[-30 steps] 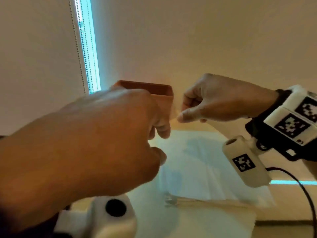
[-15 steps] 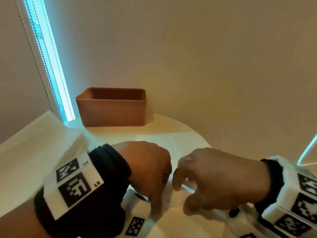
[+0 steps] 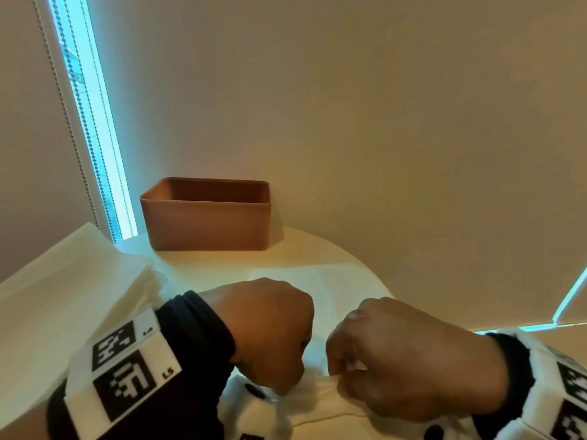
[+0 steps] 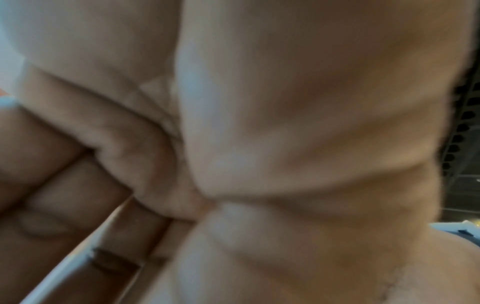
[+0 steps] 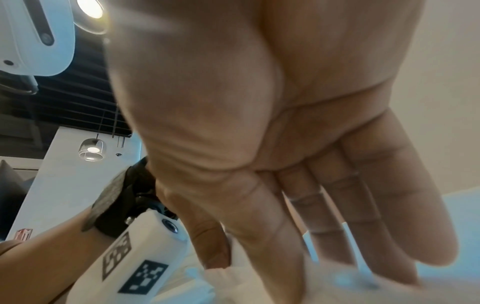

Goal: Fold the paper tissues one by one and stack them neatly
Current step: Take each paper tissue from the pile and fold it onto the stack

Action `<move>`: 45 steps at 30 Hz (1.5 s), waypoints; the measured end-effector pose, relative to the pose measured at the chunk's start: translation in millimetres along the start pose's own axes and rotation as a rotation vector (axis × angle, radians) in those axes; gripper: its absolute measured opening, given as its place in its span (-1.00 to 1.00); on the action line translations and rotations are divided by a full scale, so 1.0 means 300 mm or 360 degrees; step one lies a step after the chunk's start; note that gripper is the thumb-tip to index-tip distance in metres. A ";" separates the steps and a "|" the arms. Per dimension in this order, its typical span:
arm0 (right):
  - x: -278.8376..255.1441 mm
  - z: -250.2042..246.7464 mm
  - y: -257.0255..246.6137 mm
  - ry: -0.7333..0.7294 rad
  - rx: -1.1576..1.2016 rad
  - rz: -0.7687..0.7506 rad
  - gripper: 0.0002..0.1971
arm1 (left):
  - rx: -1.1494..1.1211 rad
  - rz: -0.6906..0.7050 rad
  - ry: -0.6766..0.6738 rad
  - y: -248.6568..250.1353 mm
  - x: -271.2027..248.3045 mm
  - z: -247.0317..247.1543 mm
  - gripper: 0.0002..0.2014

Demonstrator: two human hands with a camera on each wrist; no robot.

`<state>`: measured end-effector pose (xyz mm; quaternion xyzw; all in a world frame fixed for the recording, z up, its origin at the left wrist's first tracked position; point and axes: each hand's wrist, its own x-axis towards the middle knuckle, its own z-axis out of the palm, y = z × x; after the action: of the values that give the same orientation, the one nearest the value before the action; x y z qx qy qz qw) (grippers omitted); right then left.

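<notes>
A white paper tissue [image 3: 330, 284] lies spread on the round table [image 3: 305, 246], its near edge bunched between my hands. My left hand [image 3: 286, 387] is curled knuckles-up and pinches that near edge [image 3: 313, 393]; one of its fingers [image 5: 213, 246] comes down onto the tissue [image 5: 226, 275] in the right wrist view. Just to the right, my right hand [image 3: 344, 373] pinches the same edge, with a bit of white showing between thumb and fingers. The left wrist view is blurred and shows only curled fingers [image 4: 109, 148]. A thick stack of tissues [image 3: 73, 290] lies at the left.
A brown open-topped box [image 3: 206, 220] stands at the back of the table against the wall. A window strip with a bead chain [image 3: 66, 115] runs down the left. The table's rounded edge [image 3: 374, 281] falls away at the right.
A second ago both hands were raised in front of the box, fingers pinched. They have come down to the near edge of the table, close together, and have barely moved in the last half second.
</notes>
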<state>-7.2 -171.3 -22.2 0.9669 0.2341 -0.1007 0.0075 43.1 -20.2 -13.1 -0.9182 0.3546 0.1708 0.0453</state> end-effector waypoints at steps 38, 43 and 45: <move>0.059 -0.456 -0.001 0.1112 0.1150 -0.0295 -0.30 | -0.1428 0.0024 0.1476 -0.081 -0.178 -0.063 -0.81; 0.081 -0.518 -0.047 0.0140 0.0773 -0.0404 -0.31 | -0.1469 0.0027 0.1288 -0.104 -0.263 -0.049 -0.76; 0.117 -0.521 -0.062 -0.0002 0.0904 -0.0518 -0.75 | -0.1477 -0.0013 0.1333 -0.110 -0.307 -0.042 -0.76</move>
<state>44.7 -129.2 124.7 0.8802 0.3482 -0.1624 -0.2787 4.9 60.2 29.4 -0.8325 0.2276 -0.0676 -0.5005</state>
